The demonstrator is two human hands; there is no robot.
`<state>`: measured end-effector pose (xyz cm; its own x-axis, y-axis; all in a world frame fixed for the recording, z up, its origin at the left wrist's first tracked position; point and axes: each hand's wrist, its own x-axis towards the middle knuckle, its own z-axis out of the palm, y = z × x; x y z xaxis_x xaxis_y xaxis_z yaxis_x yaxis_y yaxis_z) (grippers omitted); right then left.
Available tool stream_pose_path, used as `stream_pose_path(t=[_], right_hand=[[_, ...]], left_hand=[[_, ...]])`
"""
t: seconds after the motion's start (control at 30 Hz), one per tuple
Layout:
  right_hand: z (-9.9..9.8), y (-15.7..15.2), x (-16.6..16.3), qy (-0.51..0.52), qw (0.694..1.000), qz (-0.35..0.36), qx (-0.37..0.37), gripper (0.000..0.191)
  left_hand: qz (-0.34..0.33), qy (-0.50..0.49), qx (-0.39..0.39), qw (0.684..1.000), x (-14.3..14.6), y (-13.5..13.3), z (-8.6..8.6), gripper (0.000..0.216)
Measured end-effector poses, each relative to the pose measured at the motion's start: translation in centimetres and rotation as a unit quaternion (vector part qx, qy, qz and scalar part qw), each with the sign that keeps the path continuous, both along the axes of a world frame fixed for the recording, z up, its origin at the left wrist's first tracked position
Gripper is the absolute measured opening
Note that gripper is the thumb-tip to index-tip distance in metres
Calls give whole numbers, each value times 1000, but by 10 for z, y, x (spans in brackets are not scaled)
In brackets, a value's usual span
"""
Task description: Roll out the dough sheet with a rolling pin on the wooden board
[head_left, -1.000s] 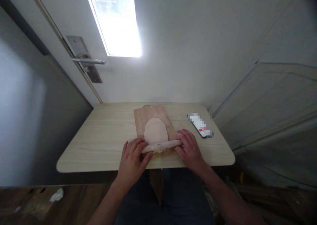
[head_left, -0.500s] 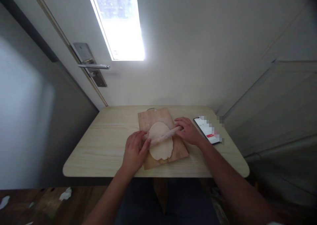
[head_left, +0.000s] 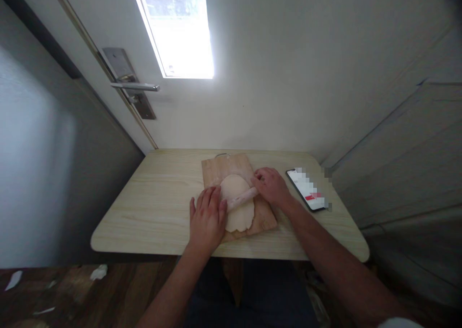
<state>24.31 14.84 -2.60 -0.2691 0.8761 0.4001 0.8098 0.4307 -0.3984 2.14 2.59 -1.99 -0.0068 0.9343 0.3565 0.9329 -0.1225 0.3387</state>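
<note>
A pale, floury rolling pin [head_left: 242,199] lies slantwise across a flat sheet of dough [head_left: 235,185] with a ragged near edge. The dough rests on a wooden cutting board [head_left: 225,165], which is turned at an angle on the table. My left hand [head_left: 208,216] covers the pin's left end, its fingers over the top and the thumb alongside. Curled round the right end is my right hand [head_left: 270,185], above the board's right edge. Both ends of the pin are hidden under the hands.
The board sits on a light wooden table [head_left: 159,193] with rounded corners. A phone [head_left: 306,189] with a lit, partly blurred screen lies right of my right hand. Behind the table stands a door with a metal handle [head_left: 135,86]. Paper scraps [head_left: 99,272] litter the floor at left.
My left hand has shifted right and turned flatter over the pin, hiding more of its left end. My right hand still holds the other end. The whole view has shifted slightly.
</note>
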Motion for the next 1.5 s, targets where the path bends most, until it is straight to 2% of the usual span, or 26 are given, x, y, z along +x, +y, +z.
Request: stream_pose_path(t=[0.1, 0.2, 0.3, 0.43, 0.53, 0.73, 0.87, 1.07, 1.5], right_hand=[[-2, -1, -4, -5, 1000, 1, 5, 12], [-3, -12, -5, 3, 999, -28, -15, 15], [-4, -39, -5, 12, 998, -58, -17, 16], [-9, -82, -8, 41, 997, -65, 30, 24], [-12, -98, -10, 47, 995, -69, 53, 23], [-8, -76, -10, 27, 994, -69, 82, 37], [-1, -62, -14, -13, 993, -85, 86, 37], [-2, -68, -27, -42, 988, -114, 90, 30], [5, -48, -32, -113, 988, -101, 38, 38]], left_hand=[[14, 9, -9, 1000, -2, 4, 1, 43], [8, 18, -27, 999, -9, 11, 3, 41], [-10, 26, -50, 998, -23, 20, 7, 41], [-41, 20, -65, 997, -39, 33, 7, 41], [-56, 1, -63, 996, -42, 37, 4, 42], [-55, -20, -23, 998, -34, 19, 1, 40], [-4, 3, -27, 1000, -26, 11, 3, 40], [32, 7, -36, 999, -22, 18, 2, 42], [41, 16, -86, 995, -25, 36, 8, 40]])
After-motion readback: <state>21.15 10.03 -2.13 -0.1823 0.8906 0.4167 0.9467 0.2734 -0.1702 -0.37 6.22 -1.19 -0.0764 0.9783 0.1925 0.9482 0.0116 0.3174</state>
